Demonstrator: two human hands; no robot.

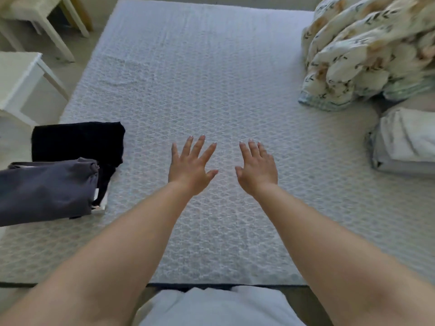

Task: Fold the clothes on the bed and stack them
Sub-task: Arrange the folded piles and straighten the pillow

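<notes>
My left hand (pixel 191 167) and right hand (pixel 257 169) are both out over the middle of the bed (pixel 211 78), palms down, fingers spread and nearly straight. Neither holds anything. I cannot tell whether the palms rest on the textured cover or hang just above it.

The clothes sit at the bed's left edge, well apart from my left hand. Nearest me is a grey garment (pixel 47 187), already folded into a thick bundle and partly hanging past the edge of the mattress. Just beyond it, touching it, lies a black garment (pixel 77 142), folded flat, with a loose strip trailing down beside the grey one.

I judge both to be soft, light and limp. They will sag and come unfolded if I lift them by one corner, so I would slide flat fingers under the fold and carry each from below with both hands. The black trailing strip needs tucking first. The grey bundle looks bulkier and may slip off the edge if nudged.

Further right are a folded white pile (pixel 407 142) and, beyond it, a crumpled floral quilt (pixel 367 50).
</notes>
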